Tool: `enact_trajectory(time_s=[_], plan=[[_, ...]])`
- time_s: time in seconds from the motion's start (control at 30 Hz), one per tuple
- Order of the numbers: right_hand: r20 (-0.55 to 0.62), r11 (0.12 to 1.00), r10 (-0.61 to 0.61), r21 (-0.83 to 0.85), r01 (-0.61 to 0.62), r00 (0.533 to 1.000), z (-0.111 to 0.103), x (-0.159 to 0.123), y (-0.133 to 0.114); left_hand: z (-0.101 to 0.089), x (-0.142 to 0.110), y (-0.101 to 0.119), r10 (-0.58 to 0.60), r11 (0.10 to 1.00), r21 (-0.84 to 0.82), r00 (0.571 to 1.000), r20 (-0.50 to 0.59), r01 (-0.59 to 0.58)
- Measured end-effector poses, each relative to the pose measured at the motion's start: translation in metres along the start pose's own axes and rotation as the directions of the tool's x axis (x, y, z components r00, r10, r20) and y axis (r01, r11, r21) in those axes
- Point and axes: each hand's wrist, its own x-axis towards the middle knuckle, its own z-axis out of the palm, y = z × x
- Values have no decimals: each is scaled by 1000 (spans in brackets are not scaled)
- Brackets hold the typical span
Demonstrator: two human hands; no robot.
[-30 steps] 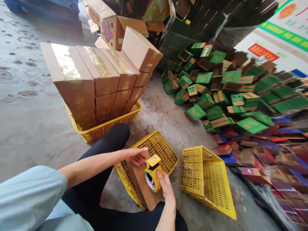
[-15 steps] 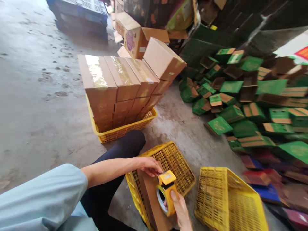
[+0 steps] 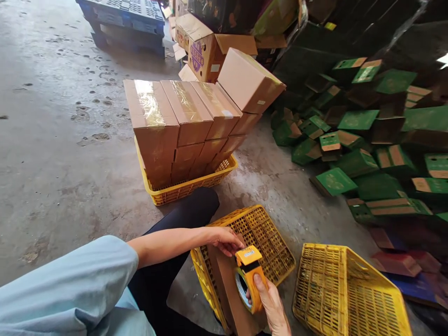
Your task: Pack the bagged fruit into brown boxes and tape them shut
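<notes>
My right hand (image 3: 271,303) is wrapped around a yellow tape dispenser (image 3: 257,284) with a roll of tape in it, held above a brown cardboard box (image 3: 227,284). My left hand (image 3: 226,240) is at the dispenser's front end, fingers curled and pinched together. Whether tape is between those fingertips is too small to make out. The narrow box lies on an upturned yellow plastic crate (image 3: 276,242) between my legs, partly hidden by my hands and the dispenser.
Ahead, a yellow crate (image 3: 185,189) holds stacked, taped cardboard boxes (image 3: 189,105). Another yellow crate (image 3: 350,289) lies at the right. Green boxes (image 3: 360,172) are heaped beyond it. Blue pallets (image 3: 126,18) stand far left, near an open printed carton (image 3: 203,53).
My left hand has gone from spread fingers over the box to a pinch at the dispenser's front. The view has swung left, so the scene sits farther right.
</notes>
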Motion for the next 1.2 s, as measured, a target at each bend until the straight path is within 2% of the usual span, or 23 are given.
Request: enact_trajectory(time_s=[0.27, 0.53, 0.93, 1.2], plan=[[40, 998, -45, -34, 46, 998, 1, -1, 3, 1, -2, -7, 103, 995, 1, 994, -32, -103], [-7, 998, 53, -40, -54, 999, -1, 7, 5, -1, 6, -11, 207, 977, 75, 971, -116, -199], [25, 984, 121, -135, -117, 992, -2, 11, -20, -7, 6, 0, 321, 944, 162, 918, -232, -289], [4, 975, 146, -171, -143, 989, 3, 8, -35, -12, 3, 7, 364, 917, 290, 871, -330, -274]])
